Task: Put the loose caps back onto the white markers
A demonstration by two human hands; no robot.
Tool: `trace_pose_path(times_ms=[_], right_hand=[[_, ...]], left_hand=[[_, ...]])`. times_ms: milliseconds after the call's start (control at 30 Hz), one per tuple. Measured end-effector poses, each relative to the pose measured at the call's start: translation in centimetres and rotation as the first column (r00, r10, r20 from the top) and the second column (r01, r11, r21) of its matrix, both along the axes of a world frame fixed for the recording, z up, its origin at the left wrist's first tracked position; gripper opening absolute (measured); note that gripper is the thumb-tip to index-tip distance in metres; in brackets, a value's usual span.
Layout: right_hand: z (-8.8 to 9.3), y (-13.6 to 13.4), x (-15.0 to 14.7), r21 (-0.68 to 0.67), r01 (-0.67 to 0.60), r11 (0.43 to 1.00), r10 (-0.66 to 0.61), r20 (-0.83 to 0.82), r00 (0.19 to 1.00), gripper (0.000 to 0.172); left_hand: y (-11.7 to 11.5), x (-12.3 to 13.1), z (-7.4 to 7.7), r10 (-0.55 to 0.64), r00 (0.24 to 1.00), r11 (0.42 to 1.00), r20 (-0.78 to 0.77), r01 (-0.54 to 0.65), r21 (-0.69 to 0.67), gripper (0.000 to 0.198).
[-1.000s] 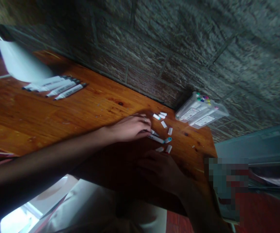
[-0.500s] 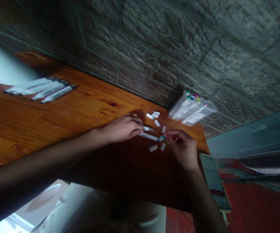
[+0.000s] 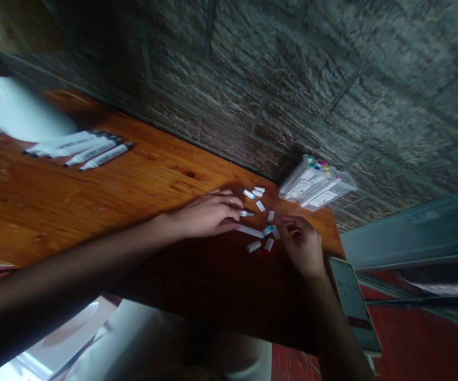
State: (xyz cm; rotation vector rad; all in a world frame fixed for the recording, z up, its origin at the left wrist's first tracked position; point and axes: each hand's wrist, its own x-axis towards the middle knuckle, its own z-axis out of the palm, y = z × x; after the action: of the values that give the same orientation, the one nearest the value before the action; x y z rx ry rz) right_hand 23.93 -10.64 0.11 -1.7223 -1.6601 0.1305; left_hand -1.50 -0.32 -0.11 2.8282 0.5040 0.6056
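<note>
**Small caps (image 3: pixel 260 206) are lying scattered around a teal-ended marker (image 3: pixel 250 231) on the worktop (image 3: pixel 153 161)**

The teal-ended marker is lying toward the worktop's right end, between the back and front edges, one end disappearing under the left hand (image 3: pixel 209 214). Toward the back edge, a tapered tip (image 3: pixel 247 214) is poking out from the same fingers. These are curling narrowly, but I cannot tell whether they are pinching or merely covering. The right hand (image 3: pixel 298 241) is holding thumb and finger close together beside the caps; whether anything is sitting between them, I cannot tell.

The caps are looking much alike, so a hurried pick could be mixing them up. A careless nudge could be sending them rolling, and the tip, seemingly bare, could be staining wood or fingers. A phone (image 3: pixel 350 293) is sitting by the right edge, where a swinging forearm could be knocking it down.

Near the back right corner, what look like two clear containers (image 3: pixel 326 198) are standing: the left one is holding markers with green, purple and yellow ends, the other at least one pink-ended marker.
</note>
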Motion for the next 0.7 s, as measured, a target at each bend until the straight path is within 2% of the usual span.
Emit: trace_pose_path(times_ms=[133,233,333,433,533,600,667,700], right_hand=[[0.1,-0.1,-0.7,0.018,-0.146,0.989,0.145,0.057,0.988,0.021],[-0.4,0.0,-1.2,-0.004,-0.222,0.975,0.221,0.079,0.972,0.016],[-0.7,0.0,-1.1,-0.026,-0.235,0.972,0.236,0.073,0.969,0.013],[-0.6,0.0,-0.5,-0.023,-0.195,0.981,0.196,0.037,0.980,0.014],[-0.4,-0.1,0.2,-0.027,-0.110,0.994,0.109,-0.017,0.994,0.017],[-0.4,-0.1,0.4,-0.044,-0.093,0.995,0.091,-0.042,0.995,0.018],[-0.5,-0.1,0.3,-0.052,-0.120,0.991,0.118,-0.045,0.992,0.018],[-0.7,-0.1,0.1,-0.054,-0.146,0.988,0.144,-0.038,0.989,0.017]], left_hand=[[-0.3,0.1,0.2,-0.047,0.999,0.999,-0.027,0.046,-0.017,0.016],[-0.6,0.2,0.1,-0.054,0.994,0.996,-0.091,0.047,-0.078,0.017],[-0.6,0.2,-0.3,-0.043,0.991,0.994,-0.125,0.031,-0.101,0.021],[-0.4,-0.1,-0.3,-0.024,0.995,0.998,-0.098,0.017,-0.067,0.025],[0.1,-0.4,0.6,-0.009,0.999,0.995,0.033,0.012,-0.100,0.028],[0.3,-0.6,1.6,0.033,0.982,0.979,0.187,0.005,-0.202,0.028],[0.5,-0.5,2.3,0.130,0.921,0.924,0.368,0.022,-0.382,0.029],[0.5,-0.4,2.5,0.189,0.877,0.875,0.442,0.053,-0.481,0.030]])
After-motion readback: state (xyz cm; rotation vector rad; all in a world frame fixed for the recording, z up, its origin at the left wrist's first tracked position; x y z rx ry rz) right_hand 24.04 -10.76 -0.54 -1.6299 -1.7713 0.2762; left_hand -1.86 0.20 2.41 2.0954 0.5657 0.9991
